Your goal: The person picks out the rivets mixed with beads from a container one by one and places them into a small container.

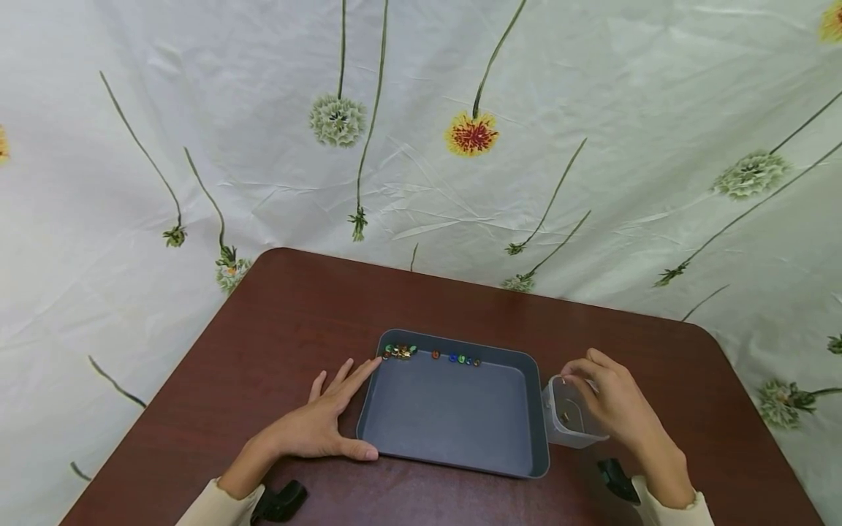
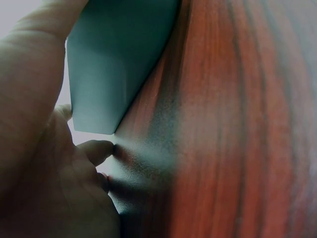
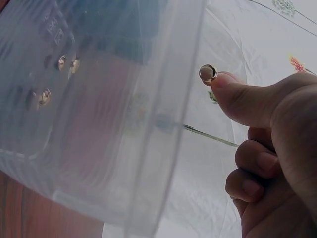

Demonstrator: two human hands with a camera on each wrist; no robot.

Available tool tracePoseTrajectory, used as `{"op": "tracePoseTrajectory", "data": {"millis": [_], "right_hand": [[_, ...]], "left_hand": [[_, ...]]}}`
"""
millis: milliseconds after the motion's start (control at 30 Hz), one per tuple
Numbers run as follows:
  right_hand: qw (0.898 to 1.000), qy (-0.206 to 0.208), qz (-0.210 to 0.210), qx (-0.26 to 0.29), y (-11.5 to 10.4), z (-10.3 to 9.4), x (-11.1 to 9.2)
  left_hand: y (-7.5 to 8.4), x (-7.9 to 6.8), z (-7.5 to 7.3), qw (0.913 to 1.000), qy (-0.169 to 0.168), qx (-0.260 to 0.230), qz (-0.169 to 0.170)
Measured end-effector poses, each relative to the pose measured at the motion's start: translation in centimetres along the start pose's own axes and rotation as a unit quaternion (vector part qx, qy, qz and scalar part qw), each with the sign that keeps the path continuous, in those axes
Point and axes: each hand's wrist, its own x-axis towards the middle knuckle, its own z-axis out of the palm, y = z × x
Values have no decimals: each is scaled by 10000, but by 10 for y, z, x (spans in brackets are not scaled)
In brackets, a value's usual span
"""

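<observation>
A grey rectangular tray lies on the table, with small shiny coloured beads along its far side. A cluster of gold, green and reddish beads sits in the far left corner. My left hand is spread at the tray's left side, fingertips at the far rim and thumb by the near corner. Over the clear plastic container right of the tray, my right hand pinches a small shiny gold bead between thumb and finger. A few similar gold beads show inside the container.
In the tray, a single reddish bead lies right of the cluster, then a short row of blue, green and amber beads. The dark reddish-brown table meets a flower-printed cloth behind.
</observation>
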Motion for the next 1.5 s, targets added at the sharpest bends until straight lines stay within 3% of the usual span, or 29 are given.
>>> {"op": "tracePoseTrajectory", "data": {"millis": [567,1067,1500], "right_hand": [[9999,27,107,-114,3,-4,-5],[9998,10,-199,22,-1,7,5],[9985,-429,-257,230,-16,22,17]], "left_hand": [[-1,0,1,10000,-15,-22,6],[-3,0,2,10000,-21,-9,19],[-1,1,1,10000,-12,-37,-33]]}}
